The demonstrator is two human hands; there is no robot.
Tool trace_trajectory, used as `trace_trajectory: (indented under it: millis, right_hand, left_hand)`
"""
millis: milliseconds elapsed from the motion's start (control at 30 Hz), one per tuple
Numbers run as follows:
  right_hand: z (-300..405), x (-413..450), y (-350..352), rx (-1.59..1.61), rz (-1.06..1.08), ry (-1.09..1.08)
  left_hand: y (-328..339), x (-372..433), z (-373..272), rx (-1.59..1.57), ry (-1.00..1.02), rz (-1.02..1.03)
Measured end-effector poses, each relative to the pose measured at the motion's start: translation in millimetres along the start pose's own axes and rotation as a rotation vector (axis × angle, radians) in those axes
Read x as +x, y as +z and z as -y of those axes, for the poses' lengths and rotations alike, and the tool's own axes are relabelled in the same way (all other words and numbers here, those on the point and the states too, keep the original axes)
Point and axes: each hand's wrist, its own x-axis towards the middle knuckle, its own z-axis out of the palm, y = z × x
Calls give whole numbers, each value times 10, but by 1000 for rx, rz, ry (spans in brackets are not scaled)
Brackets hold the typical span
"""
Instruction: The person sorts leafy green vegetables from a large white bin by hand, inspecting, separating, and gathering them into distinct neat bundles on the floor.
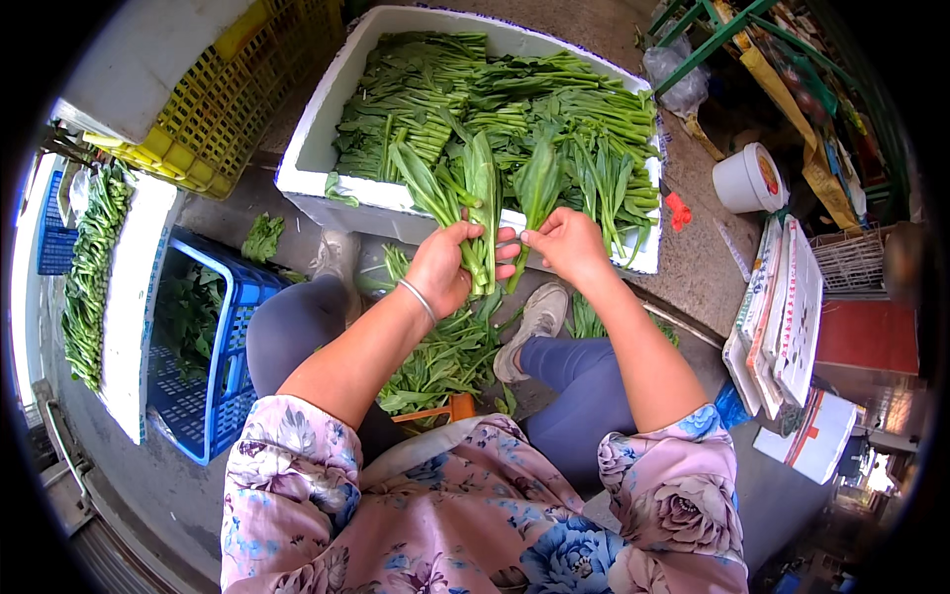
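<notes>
My left hand (445, 260) holds several green leafy stalks (481, 193) by their lower ends, leaves pointing away from me. To its right, my right hand (568, 241) pinches a single leafy stalk (538, 182) between thumb and fingers. Both hands are at the near rim of a white foam box (315, 141), which holds rows of the same greens (445, 96). Its right part has stalks lying in several directions. Below my hands, between my shoes, a heap of loose leaves and stalks (441, 364) lies on the ground.
At left stand a blue plastic crate (223, 356) with leaves inside, a white foam box (122, 312) with greens on top and a yellow crate (200, 111). At right are a white bucket (749, 178), foam lids (787, 312), a red object (677, 211) and a green metal frame (712, 48).
</notes>
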Motion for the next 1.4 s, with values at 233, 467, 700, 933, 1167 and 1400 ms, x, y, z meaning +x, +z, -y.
trace_trajectory:
  millis: [233, 467, 700, 933, 1167, 1400]
  right_hand:
    - [-55, 16, -70, 474, 173, 6]
    - [116, -105, -228, 650, 311, 83]
    - [231, -182, -159, 783, 227, 107]
    - [204, -320, -42, 336, 21, -379]
    - [500, -944, -226, 72, 946, -542]
    - [138, -365, -199, 279, 437, 45]
  left_hand:
    - [-17, -6, -2, 49, 4, -34]
    - [43, -11, 55, 282, 211, 29]
    - [42, -7, 75, 336, 235, 78]
    - [54, 43, 100, 228, 234, -20]
    - [21, 42, 43, 275, 179, -13]
    - [-17, 59, 49, 272, 167, 23]
